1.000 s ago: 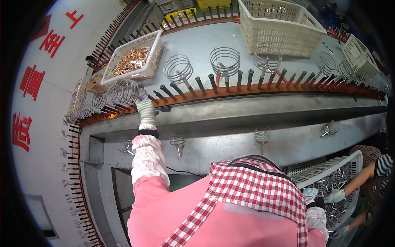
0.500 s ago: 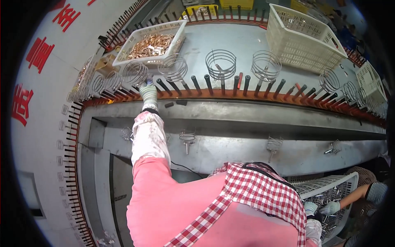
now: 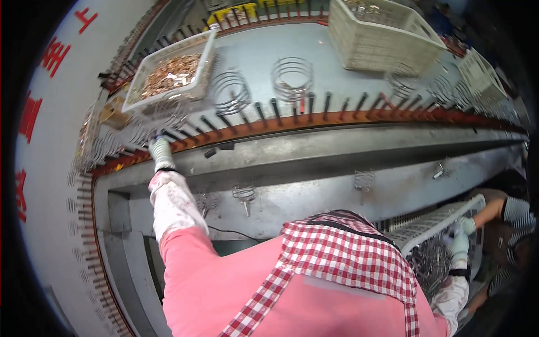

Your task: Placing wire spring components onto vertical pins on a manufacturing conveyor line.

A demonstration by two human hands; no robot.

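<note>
My left hand point(image 3: 159, 148), in a striped glove, reaches forward to the peg rail point(image 3: 236, 132) at the left. Its fingers look drawn together at the foot of the blurred wire coils point(image 3: 168, 110); what they grip is hidden. Farther right along the rail, more wire coils point(image 3: 292, 80) stand above black pegs. My right hand point(image 3: 458, 247), gloved too, is low at the right in a pale crate point(image 3: 415, 238) of shiny metal parts point(image 3: 429, 264). Blur hides how its fingers are set. Just beyond it is a co-worker's gloved hand point(image 3: 465, 225).
A white basket point(image 3: 130, 100) of copper-coloured pieces stands behind the rail, and a tall cream crate point(image 3: 387, 48) farther right. Coiled parts with metal stems point(image 3: 245, 197) lie on the lower steel ledge point(image 3: 303, 194). Two dark pieces point(image 3: 218, 149) rest on the upper ledge.
My view has shifted, and the coils on the rail have moved left. My left hand has moved left along the rail. More of my right forearm shows, with the hand at the crate.
</note>
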